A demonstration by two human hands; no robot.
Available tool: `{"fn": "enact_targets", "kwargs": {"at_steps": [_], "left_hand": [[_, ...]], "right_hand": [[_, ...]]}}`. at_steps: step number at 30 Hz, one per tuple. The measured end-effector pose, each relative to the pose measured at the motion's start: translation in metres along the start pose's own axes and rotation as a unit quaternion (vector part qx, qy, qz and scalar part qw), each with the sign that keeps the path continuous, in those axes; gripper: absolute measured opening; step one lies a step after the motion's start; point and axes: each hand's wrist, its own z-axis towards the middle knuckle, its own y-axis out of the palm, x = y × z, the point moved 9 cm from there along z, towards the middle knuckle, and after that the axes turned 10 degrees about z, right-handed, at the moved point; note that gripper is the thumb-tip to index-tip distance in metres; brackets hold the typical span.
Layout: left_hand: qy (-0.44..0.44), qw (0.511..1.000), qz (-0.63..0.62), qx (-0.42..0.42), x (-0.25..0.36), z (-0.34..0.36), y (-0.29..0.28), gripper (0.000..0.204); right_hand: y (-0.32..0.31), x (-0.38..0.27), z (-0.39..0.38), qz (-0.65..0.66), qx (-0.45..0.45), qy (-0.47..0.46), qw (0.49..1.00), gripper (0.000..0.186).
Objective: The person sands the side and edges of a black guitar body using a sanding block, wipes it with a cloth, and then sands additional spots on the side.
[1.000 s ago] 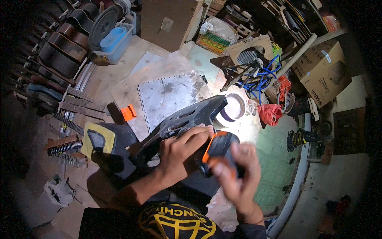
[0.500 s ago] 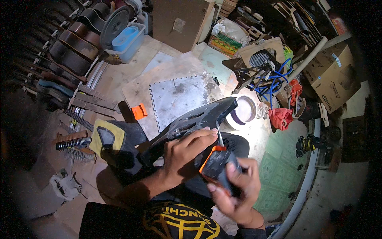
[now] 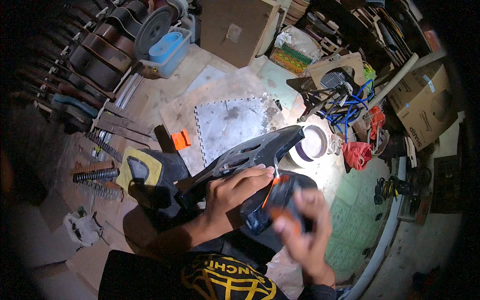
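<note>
A black carved piece with slots (image 3: 250,150) lies tilted across my lap, like part of an instrument body. My left hand (image 3: 232,195) is wrapped over its near edge, fingertips at a pale strip by the lower corner. In my right hand (image 3: 310,235) is a black-and-orange tool (image 3: 277,200), motion-blurred, against that same edge; what kind of tool it is I cannot tell. A yellow-topped black object (image 3: 150,170) sits left of the piece.
A board with a grey mat (image 3: 230,125) is ahead, beside an orange piece (image 3: 181,140) and white rings (image 3: 312,140). Guitar bodies (image 3: 100,60) line the upper left, with blue tubs (image 3: 165,47). Hoses (image 3: 352,110), a red cloth (image 3: 355,155) and cardboard (image 3: 420,105) crowd the right.
My right hand and the tool have moved back and forth along the edge, dipping lower half a second ago and now higher again. The whole view has shifted slightly.
</note>
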Motion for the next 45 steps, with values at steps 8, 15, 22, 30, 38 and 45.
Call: {"fn": "enact_targets", "kwargs": {"at_steps": [8, 15, 22, 30, 38, 45], "left_hand": [[0.003, 1.000, -0.014, 0.001, -0.001, -0.003, -0.007, 0.040], [0.009, 1.000, -0.014, 0.016, -0.002, -0.003, -0.011, 0.035], [0.005, 0.999, 0.000, 0.048, -0.005, -0.010, -0.015, 0.028], [0.006, 0.998, -0.024, 0.051, -0.010, -0.010, -0.019, 0.025], [0.043, 0.996, -0.037, 0.072, -0.016, -0.025, -0.025, 0.022], [0.125, 0.988, -0.085, 0.036, -0.032, -0.033, -0.032, 0.017]], "right_hand": [[0.010, -0.012, 0.004, 0.003, -0.044, -0.012, 0.999, 0.045], [0.009, 0.050, 0.009, 0.122, 0.013, 0.137, 0.983, 0.051], [0.015, 0.032, 0.011, 0.018, -0.016, 0.054, 0.998, 0.048], [0.023, 0.022, 0.015, 0.016, -0.032, 0.013, 0.999, 0.045], [0.039, 0.018, 0.016, 0.047, -0.041, -0.017, 0.998, 0.042], [0.004, 0.111, 0.075, -0.227, 0.052, -0.035, 0.972, 0.040]]}}
